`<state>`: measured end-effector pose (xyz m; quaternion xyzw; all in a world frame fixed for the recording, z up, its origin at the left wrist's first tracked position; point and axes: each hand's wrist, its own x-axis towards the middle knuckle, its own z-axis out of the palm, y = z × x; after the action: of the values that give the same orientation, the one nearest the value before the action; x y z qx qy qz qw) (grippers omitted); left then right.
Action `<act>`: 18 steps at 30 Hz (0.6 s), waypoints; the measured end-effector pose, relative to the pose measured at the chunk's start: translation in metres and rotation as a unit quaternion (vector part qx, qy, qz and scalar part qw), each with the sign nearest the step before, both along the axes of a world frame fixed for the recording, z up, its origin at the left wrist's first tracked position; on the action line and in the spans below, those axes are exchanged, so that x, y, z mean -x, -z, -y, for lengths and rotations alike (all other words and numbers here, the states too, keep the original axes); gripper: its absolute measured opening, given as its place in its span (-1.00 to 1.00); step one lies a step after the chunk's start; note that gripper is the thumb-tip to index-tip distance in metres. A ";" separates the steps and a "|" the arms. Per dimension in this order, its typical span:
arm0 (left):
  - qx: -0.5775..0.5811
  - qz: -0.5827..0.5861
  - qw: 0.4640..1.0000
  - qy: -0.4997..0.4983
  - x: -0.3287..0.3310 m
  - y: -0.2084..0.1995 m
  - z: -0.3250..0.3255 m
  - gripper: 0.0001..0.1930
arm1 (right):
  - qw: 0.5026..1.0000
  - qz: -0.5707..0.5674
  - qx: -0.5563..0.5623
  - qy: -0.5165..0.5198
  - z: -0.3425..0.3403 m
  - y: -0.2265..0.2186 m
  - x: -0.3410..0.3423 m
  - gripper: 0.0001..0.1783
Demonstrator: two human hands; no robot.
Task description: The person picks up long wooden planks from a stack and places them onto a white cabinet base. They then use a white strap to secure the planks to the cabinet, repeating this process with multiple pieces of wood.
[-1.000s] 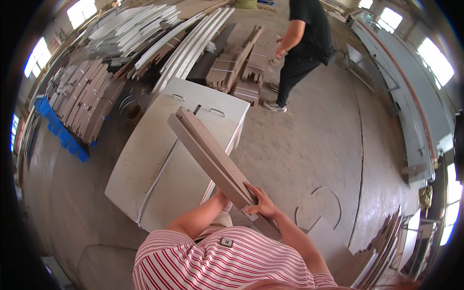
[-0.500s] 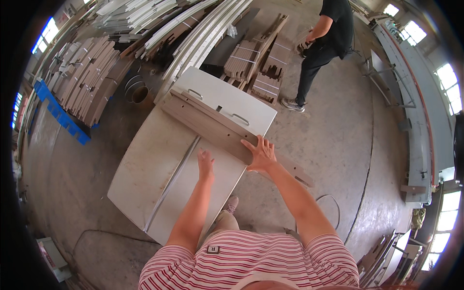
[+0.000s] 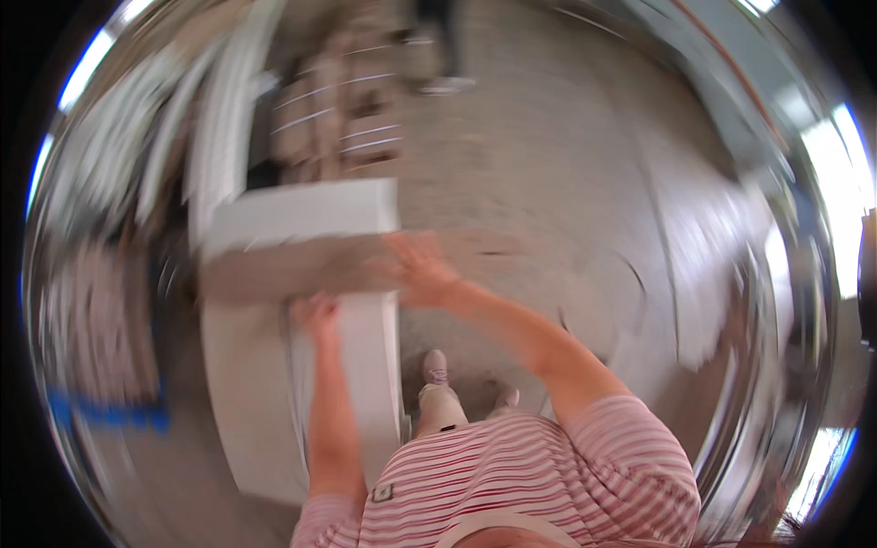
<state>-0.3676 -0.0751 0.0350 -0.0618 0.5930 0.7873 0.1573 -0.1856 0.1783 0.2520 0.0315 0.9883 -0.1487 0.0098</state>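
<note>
Both hands, left hand (image 3: pixel 315 315) and right hand (image 3: pixel 418 271), rested on a brown board (image 3: pixel 274 269) crossing white panels (image 3: pixel 301 215); blur hid whether the fingers were grasping.

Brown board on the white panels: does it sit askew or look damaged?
The board lies crosswise over the white panels, overhanging their right edge, with the right hand on it and the left hand beside it. Motion blur hides any damage.
</note>
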 end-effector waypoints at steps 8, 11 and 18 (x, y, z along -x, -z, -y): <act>0.254 -0.193 0.921 0.224 -0.166 -0.110 -0.039 -0.42 | 0.870 -0.179 0.192 0.418 -0.016 0.009 -0.329 -0.39; 0.265 -0.096 0.854 0.437 -0.304 -0.173 -0.077 -0.44 | 0.720 -0.139 0.219 0.644 0.013 0.037 -0.482 -0.44; 0.329 -0.054 0.589 0.736 -0.442 -0.080 -0.111 -0.45 | 0.233 -0.361 0.289 0.856 0.136 0.167 -0.796 -0.38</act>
<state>0.0747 0.0362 0.1146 0.3905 0.6624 0.1561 0.6200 0.6104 0.0419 0.0848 0.7966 0.1643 -0.3398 -0.4722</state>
